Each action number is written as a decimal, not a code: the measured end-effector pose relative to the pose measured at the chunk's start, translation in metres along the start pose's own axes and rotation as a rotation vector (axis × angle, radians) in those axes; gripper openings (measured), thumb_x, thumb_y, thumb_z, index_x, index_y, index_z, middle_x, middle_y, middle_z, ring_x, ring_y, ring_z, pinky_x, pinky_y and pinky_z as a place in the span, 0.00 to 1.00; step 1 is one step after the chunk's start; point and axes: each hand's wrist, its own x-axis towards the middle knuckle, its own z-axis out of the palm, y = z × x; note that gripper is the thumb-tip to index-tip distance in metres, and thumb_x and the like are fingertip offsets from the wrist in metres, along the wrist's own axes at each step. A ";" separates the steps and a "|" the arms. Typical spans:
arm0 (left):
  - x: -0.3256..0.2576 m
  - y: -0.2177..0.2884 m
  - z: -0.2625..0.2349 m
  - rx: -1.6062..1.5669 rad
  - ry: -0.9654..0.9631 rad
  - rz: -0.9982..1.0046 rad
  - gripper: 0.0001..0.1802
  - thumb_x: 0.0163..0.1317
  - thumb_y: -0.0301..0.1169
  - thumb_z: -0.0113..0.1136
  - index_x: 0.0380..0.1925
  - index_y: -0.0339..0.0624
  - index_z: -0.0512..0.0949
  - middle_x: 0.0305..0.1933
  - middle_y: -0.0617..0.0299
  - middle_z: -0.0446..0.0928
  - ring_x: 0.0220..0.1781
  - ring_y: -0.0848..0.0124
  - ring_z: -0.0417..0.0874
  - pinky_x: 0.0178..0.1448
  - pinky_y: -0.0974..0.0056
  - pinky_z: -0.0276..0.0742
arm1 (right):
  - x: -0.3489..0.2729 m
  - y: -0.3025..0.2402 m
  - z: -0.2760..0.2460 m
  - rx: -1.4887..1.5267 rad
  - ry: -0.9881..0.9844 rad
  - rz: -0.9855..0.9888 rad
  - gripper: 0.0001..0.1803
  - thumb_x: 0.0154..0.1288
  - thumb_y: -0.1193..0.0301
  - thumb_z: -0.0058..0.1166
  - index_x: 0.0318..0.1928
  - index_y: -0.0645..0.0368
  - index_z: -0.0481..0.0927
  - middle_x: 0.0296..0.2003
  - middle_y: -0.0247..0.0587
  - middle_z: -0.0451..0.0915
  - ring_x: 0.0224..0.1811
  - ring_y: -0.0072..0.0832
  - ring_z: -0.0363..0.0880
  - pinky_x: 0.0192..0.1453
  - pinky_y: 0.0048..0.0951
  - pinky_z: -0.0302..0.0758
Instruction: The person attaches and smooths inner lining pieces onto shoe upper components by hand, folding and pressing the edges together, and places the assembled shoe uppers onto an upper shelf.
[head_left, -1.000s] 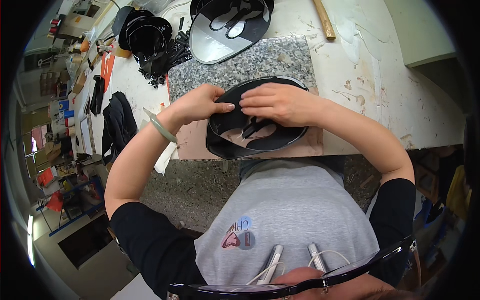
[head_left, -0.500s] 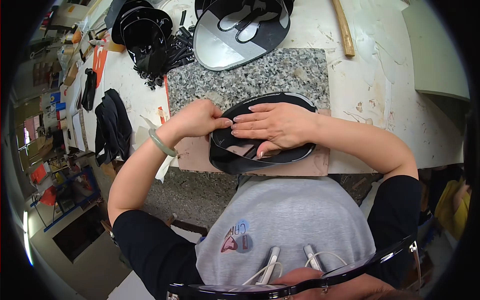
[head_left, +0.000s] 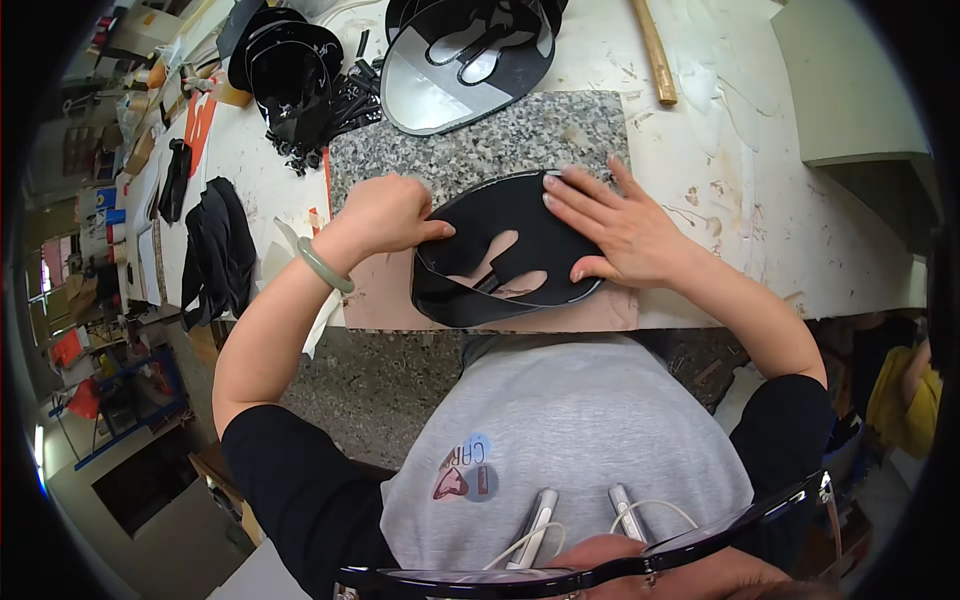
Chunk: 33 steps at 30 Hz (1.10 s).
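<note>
Black oval cut-out sheet [head_left: 520, 245] flat on brownish board [head_left: 610, 310], near table edge, granite slab [head_left: 480, 145] at 12 o'clock. Our left hand [head_left: 385, 215] pinches sheet's 9 o'clock rim. Our right hand [head_left: 615, 225] spread flat, fingers unclenched, pressing 3 o'clock side. Stacked black pieces [head_left: 285, 75] at 11 o'clock, wooden handle [head_left: 655, 50] at 1 o'clock

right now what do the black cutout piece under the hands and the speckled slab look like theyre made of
Black cutout piece: seemingly thin, glossy plastic or acrylic sheet; it shows pale reflections along its edge. Speckled slab: looks like granite or a similar stone, going by the grey and black grain; its finish is hard to judge.
</note>
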 end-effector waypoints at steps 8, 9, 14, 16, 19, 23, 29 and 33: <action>-0.009 0.013 0.014 -0.060 0.284 0.003 0.30 0.47 0.61 0.69 0.23 0.41 0.80 0.27 0.53 0.81 0.34 0.53 0.84 0.37 0.53 0.79 | 0.011 -0.011 -0.004 0.303 0.108 -0.271 0.22 0.64 0.59 0.56 0.57 0.53 0.79 0.60 0.33 0.71 0.60 0.36 0.67 0.64 0.42 0.66; -0.008 0.013 0.015 -0.060 0.286 -0.001 0.30 0.47 0.61 0.69 0.23 0.41 0.80 0.27 0.53 0.81 0.34 0.53 0.84 0.37 0.53 0.79 | 0.015 -0.010 -0.002 0.283 0.151 -0.300 0.21 0.64 0.56 0.56 0.56 0.47 0.80 0.56 0.32 0.72 0.58 0.35 0.67 0.61 0.39 0.65; -0.004 0.013 0.018 -0.113 0.287 -0.066 0.31 0.46 0.61 0.70 0.21 0.41 0.78 0.26 0.53 0.81 0.33 0.53 0.84 0.37 0.53 0.77 | 0.032 -0.013 -0.015 0.261 0.054 -0.389 0.21 0.64 0.51 0.54 0.55 0.42 0.81 0.53 0.31 0.72 0.54 0.33 0.66 0.56 0.36 0.64; -0.005 0.012 0.017 -0.123 0.296 -0.072 0.31 0.46 0.61 0.70 0.21 0.41 0.78 0.26 0.53 0.81 0.33 0.53 0.84 0.36 0.53 0.77 | 0.035 -0.013 -0.016 0.285 0.003 -0.404 0.21 0.64 0.50 0.53 0.55 0.41 0.81 0.52 0.31 0.72 0.53 0.33 0.66 0.55 0.36 0.64; -0.008 0.009 0.020 -0.148 0.322 -0.071 0.30 0.48 0.60 0.69 0.24 0.41 0.79 0.26 0.54 0.81 0.32 0.54 0.84 0.36 0.54 0.77 | 0.033 -0.018 -0.011 0.275 0.066 -0.397 0.23 0.64 0.48 0.52 0.55 0.43 0.81 0.52 0.31 0.72 0.52 0.34 0.66 0.55 0.37 0.63; -0.021 0.009 0.032 -0.514 0.515 -0.127 0.23 0.58 0.50 0.66 0.39 0.40 0.80 0.36 0.53 0.83 0.43 0.60 0.84 0.44 0.59 0.77 | 0.012 -0.034 -0.009 0.262 0.066 -0.316 0.33 0.62 0.41 0.48 0.58 0.50 0.79 0.62 0.35 0.70 0.64 0.40 0.63 0.64 0.43 0.60; -0.059 -0.020 0.061 -0.555 0.494 0.627 0.17 0.66 0.46 0.56 0.45 0.48 0.79 0.67 0.56 0.70 0.76 0.55 0.54 0.76 0.49 0.48 | -0.022 -0.037 0.006 0.282 0.298 -0.283 0.19 0.64 0.61 0.59 0.53 0.54 0.82 0.59 0.40 0.77 0.66 0.36 0.70 0.70 0.50 0.62; -0.067 -0.009 0.061 -1.216 0.266 0.925 0.18 0.67 0.45 0.58 0.44 0.40 0.77 0.59 0.55 0.75 0.66 0.59 0.69 0.71 0.53 0.61 | -0.004 -0.016 -0.057 1.161 0.454 0.257 0.16 0.56 0.70 0.68 0.44 0.63 0.83 0.34 0.42 0.85 0.41 0.29 0.84 0.45 0.27 0.77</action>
